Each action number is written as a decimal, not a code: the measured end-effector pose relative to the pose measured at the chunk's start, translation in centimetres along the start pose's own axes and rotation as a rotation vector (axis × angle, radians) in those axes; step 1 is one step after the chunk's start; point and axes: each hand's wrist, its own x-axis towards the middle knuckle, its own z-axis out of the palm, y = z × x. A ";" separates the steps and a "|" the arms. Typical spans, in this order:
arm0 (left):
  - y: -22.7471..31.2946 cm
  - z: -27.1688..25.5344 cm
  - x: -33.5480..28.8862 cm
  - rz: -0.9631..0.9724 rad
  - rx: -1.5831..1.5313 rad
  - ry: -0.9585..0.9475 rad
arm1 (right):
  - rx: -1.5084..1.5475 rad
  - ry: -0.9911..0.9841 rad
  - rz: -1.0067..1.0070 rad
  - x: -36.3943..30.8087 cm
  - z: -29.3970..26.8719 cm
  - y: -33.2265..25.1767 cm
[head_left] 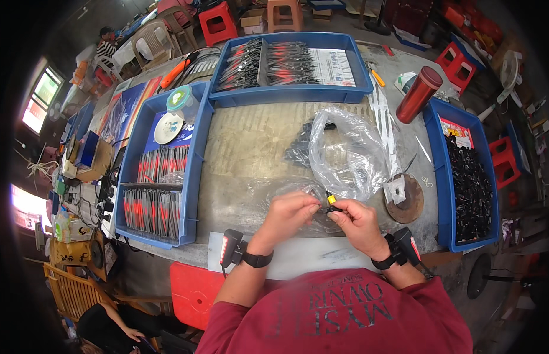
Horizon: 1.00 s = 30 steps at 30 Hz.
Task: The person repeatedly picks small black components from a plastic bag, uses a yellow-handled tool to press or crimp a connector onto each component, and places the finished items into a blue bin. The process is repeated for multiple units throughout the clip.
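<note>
The left hand (288,210) and right hand (356,219) both pinch a small black-and-yellow part (333,202) between their fingertips just above the worktop (251,147), beside a crumpled clear plastic bag (345,150) and between blue trays (198,153).

On the workbench (257,141), a clear bag (345,150) lies at the centre just behind both hands, with a tray (159,171) to its left, another tray (292,65) behind, a third tray (469,177) to the right, and what seems a flask (418,94) between the latter two.
</note>
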 end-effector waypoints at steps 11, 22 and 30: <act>-0.1 0.6 -0.3 -0.003 -0.057 -0.016 | -0.164 0.011 -0.164 0.3 0.0 -1.1; 0.0 0.2 0.0 0.057 -0.004 0.013 | -0.034 0.015 -0.038 0.4 -0.1 -0.4; -0.1 0.2 -0.1 0.101 0.068 -0.010 | 0.067 -0.008 0.056 0.1 -0.2 0.1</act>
